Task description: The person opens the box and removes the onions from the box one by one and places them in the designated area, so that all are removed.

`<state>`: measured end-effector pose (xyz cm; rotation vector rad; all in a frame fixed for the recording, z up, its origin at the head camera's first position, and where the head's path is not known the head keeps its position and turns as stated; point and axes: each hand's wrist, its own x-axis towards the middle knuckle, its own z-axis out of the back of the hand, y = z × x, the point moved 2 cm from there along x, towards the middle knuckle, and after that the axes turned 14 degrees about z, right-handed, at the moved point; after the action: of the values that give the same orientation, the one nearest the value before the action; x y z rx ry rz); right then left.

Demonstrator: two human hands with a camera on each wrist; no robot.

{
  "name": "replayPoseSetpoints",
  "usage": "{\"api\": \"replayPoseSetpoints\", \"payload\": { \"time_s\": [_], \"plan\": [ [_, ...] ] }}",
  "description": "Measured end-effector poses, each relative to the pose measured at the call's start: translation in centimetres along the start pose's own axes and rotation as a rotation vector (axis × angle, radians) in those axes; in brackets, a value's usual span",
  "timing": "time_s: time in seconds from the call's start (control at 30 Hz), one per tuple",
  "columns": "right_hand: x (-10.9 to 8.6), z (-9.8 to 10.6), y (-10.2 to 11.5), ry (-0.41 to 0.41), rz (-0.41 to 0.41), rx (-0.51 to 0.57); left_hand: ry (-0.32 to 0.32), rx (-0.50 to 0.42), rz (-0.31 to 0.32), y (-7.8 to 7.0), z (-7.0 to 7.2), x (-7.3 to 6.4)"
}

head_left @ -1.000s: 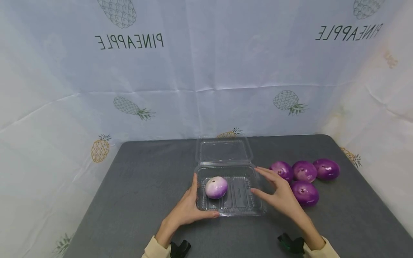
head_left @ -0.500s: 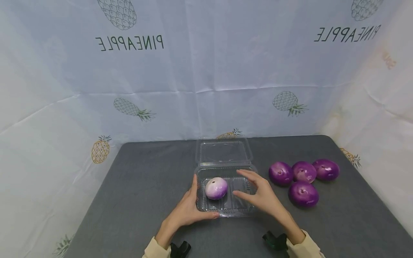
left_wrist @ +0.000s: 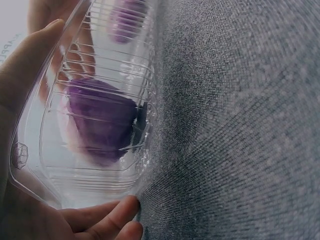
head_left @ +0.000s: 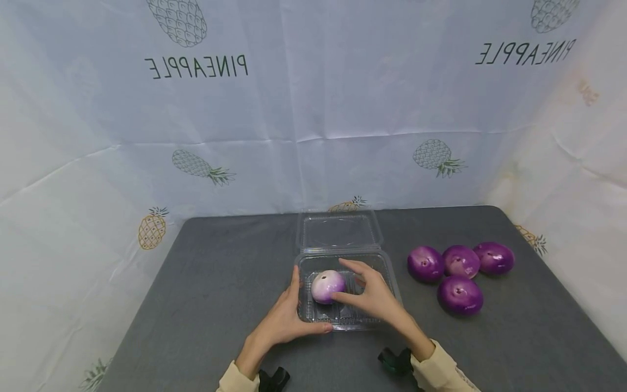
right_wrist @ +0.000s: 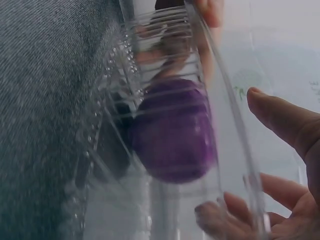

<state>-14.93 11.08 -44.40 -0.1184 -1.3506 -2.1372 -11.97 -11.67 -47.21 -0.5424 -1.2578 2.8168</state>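
A clear plastic clamshell box [head_left: 392,286] lies with its lid [head_left: 339,228] folded back. Inside its left half sits a glossy purple-and-white oval fruit [head_left: 325,285]; its exact kind is unclear. My left hand [head_left: 284,316] holds the box's front left corner, the thumb along the front edge and fingers along the left side; in the left wrist view the fingers [left_wrist: 110,220] bend in at the base. My right hand [head_left: 374,296] reaches over the box with thumb and fingers spread, at the fruit's right side. Whether it touches the fruit, I cannot tell.
To the right of the box, several glossy purple oval fruits [head_left: 460,294] lie clustered on the dark grey table [head_left: 235,272]. A white cloth [head_left: 264,109] printed with pineapples hangs behind the table and along its sides.
My right hand has moved left from the box's right edge, over the tray, to the fruit inside. My left hand, the box and the fruits stay in place.
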Motion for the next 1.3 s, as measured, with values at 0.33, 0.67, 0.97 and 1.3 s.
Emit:
{"api": "replayPoseSetpoints", "payload": {
  "time_s": [0.33,0.67,0.97,1.3],
  "plan": [
    [1.0,-1.3,0.0,-0.013,-0.075,-0.138,-0.001,0.004,-0.005,0.1,0.0,0.1],
    [1.5,-2.3,-0.7,-0.003,-0.083,-0.155,0.0,0.01,-0.005,0.1,-0.1,0.1],
    [1.5,-2.7,-1.4,0.096,-0.052,-0.009,-0.007,0.006,0.011,0.0,-0.1,0.3],
    [0.9,-0.9,-0.6,0.012,-0.029,-0.036,-0.01,0.013,0.011,0.1,0.0,0.3]
  ]
}}
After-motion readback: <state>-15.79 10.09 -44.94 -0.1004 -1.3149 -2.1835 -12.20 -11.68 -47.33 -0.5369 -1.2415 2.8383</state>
